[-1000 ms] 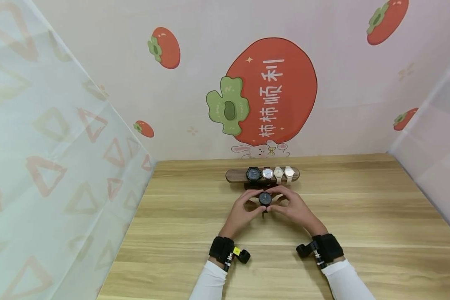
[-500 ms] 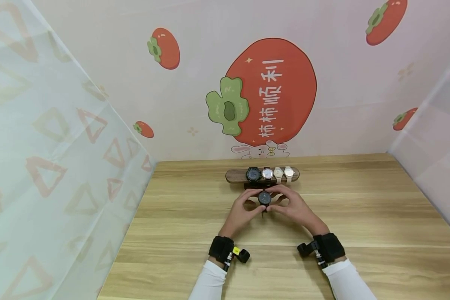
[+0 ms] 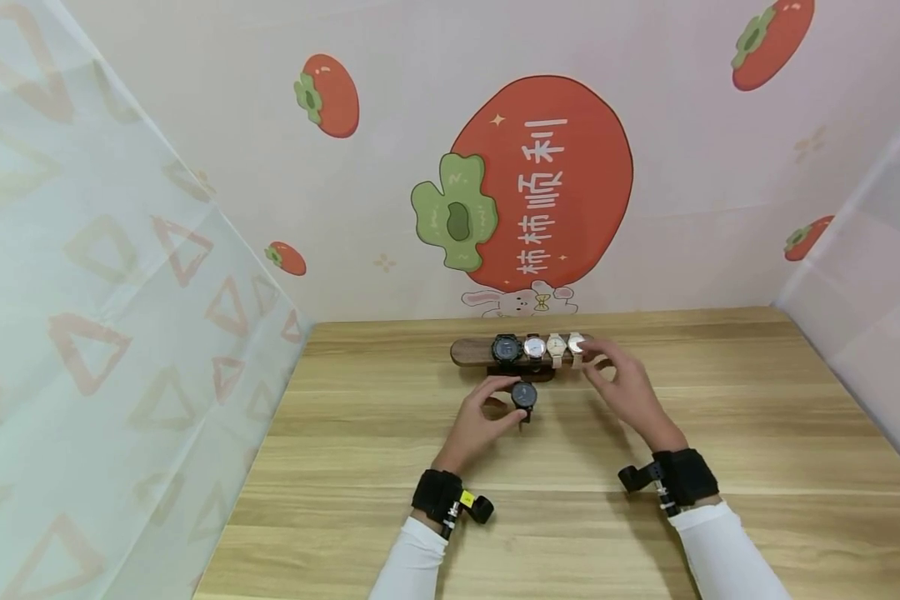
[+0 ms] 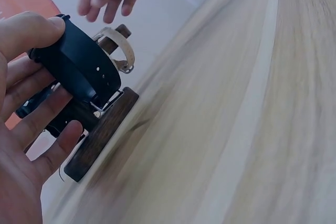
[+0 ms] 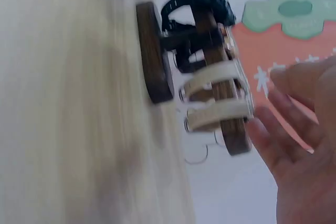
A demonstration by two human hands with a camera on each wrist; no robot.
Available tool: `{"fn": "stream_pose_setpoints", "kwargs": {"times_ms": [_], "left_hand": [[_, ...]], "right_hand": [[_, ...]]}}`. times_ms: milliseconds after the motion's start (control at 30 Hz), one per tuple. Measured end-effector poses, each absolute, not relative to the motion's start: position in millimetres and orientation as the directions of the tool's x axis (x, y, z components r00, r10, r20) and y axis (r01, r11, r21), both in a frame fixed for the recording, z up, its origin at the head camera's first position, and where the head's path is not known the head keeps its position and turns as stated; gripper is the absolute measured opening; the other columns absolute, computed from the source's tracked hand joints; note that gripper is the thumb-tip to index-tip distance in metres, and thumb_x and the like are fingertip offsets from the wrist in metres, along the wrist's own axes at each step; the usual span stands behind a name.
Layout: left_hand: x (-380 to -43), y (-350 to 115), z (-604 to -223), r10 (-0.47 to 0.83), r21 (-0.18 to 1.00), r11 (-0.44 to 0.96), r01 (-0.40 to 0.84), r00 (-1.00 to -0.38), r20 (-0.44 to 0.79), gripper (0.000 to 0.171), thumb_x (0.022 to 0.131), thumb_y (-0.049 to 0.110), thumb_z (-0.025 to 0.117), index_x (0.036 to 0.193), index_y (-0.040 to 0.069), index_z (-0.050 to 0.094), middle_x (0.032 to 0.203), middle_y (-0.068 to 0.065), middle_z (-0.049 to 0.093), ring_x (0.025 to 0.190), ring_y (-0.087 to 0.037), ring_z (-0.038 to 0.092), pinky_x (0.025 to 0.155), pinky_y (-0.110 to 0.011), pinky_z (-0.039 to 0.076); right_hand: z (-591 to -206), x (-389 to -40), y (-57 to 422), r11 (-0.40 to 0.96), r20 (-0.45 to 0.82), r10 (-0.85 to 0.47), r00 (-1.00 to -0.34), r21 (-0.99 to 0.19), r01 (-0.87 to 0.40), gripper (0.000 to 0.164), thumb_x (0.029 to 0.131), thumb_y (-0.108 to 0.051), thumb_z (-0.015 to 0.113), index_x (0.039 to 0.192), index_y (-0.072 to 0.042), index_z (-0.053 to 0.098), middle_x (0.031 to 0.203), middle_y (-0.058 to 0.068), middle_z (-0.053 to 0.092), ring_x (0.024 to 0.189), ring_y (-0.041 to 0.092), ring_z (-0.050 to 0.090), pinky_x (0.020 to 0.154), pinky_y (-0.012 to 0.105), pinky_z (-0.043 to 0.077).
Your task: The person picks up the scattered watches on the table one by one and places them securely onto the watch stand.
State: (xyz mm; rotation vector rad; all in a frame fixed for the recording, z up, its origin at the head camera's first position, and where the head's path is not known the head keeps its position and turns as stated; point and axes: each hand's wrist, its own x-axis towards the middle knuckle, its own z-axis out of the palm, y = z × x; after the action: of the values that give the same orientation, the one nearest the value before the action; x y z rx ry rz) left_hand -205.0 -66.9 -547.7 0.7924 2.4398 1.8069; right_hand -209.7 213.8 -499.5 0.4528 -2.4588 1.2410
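My left hand (image 3: 472,427) pinches a black wristwatch (image 3: 524,395) between thumb and fingers, just in front of the wooden watch stand (image 3: 468,352). In the left wrist view its black strap (image 4: 84,66) is buckled in a loop. My right hand (image 3: 633,398) is at the right end of the stand, fingertips close to the end white watch (image 3: 575,342). The right wrist view shows its fingers loosely bent beside that watch's cream strap (image 5: 218,115), holding nothing. Also on the bar are another white watch (image 3: 557,346), a silver-faced watch (image 3: 535,347) and a large black watch (image 3: 506,349).
The stand's dark base (image 4: 102,137) rests on the wood-grain table (image 3: 375,517) near its back edge. Behind rises a wall sheet (image 3: 375,192) printed with persimmons, and patterned sheets close off both sides. Each wrist wears a black strap with a small camera.
My right hand has let go of the black wristwatch and moved right and back to the stand's right end. The left hand keeps the watch, shifted slightly left.
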Motion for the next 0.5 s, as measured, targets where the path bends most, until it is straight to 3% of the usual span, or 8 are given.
{"fn": "stream_pose_setpoints", "kwargs": {"times_ms": [233, 500], "left_hand": [[-205.6, -75.1, -543.8, 0.372, 0.890, 0.219, 0.400, -0.877, 0.303, 0.055, 0.096, 0.021, 0.082, 0.147, 0.010, 0.063, 0.141, -0.003, 0.065, 0.127, -0.024, 0.063, 0.102, -0.041, 0.061], [-207.6, -86.2, -545.8, 0.353, 0.882, 0.264, 0.391, -0.890, 0.289, 0.056, 0.097, 0.025, 0.082, 0.148, 0.013, 0.063, 0.143, -0.001, 0.065, 0.129, -0.022, 0.063, 0.103, -0.036, 0.060]], "right_hand": [[-499.3, -222.0, 231.1, 0.581, 0.430, -0.094, -0.898, -0.709, -0.400, 0.048, 0.096, 0.013, 0.068, 0.142, 0.008, 0.058, 0.143, 0.029, 0.056, 0.132, 0.049, 0.056, 0.109, 0.062, 0.050], [-507.8, -229.3, 235.2, 0.613, 0.279, -0.160, -0.947, -0.724, -0.316, 0.057, 0.100, 0.007, 0.064, 0.154, 0.009, 0.045, 0.153, 0.034, 0.048, 0.138, 0.053, 0.049, 0.114, 0.066, 0.046]]}}
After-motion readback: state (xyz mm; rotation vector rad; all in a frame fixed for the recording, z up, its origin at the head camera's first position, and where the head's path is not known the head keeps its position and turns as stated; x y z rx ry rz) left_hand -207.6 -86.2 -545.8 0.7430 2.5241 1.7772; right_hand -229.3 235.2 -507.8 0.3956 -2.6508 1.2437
